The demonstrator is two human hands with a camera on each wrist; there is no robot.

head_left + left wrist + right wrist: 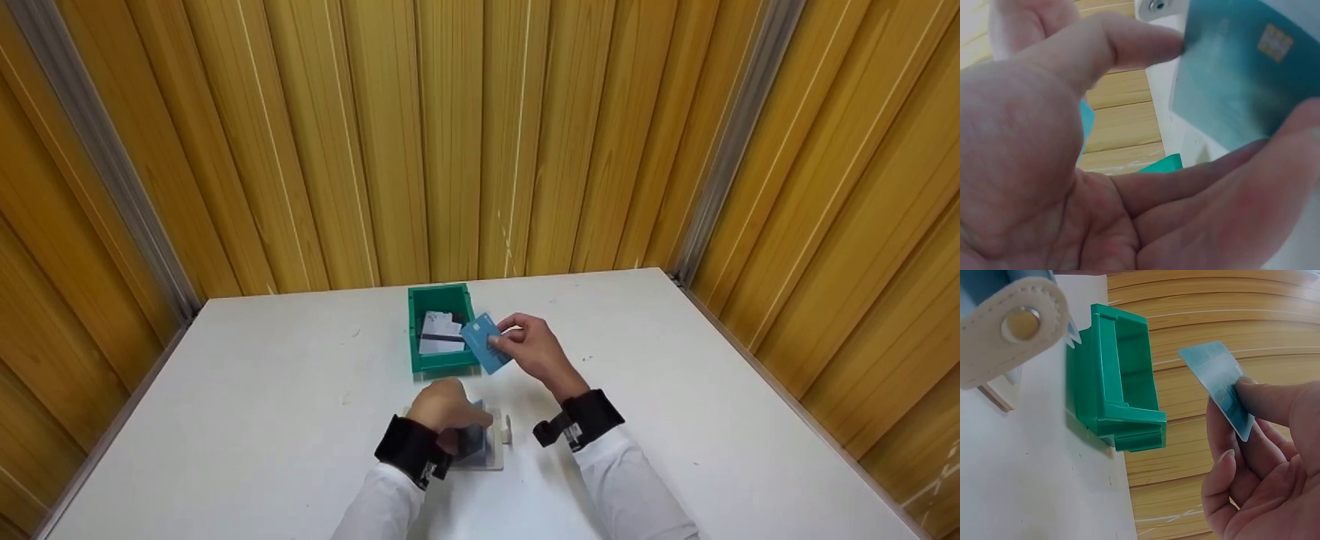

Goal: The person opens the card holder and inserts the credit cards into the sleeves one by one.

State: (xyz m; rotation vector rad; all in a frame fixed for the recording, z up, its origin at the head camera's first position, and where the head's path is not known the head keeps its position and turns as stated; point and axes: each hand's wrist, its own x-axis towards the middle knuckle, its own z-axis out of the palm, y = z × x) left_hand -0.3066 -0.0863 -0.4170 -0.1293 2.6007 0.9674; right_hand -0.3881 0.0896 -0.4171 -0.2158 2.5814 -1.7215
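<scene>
My right hand [534,349] pinches a blue chip card [480,339] between thumb and fingers, by the right side of a green bin [442,364]. In the right wrist view that card [1216,377] is tilted and apart from the bin. Nearer the front, my left hand [444,406] grips a pale card holder [491,459] with a snap strap [1022,326], and covers much of it. In the left wrist view the thumb and fingers are at the edges of a teal chip card [1230,79], seemingly inside a clear sleeve.
Several white cards [442,334], one with a dark stripe, lie inside the bin. The bin stands near the back of the white table [285,412]. Yellow wood-patterned walls [450,150] enclose the table at the back and sides.
</scene>
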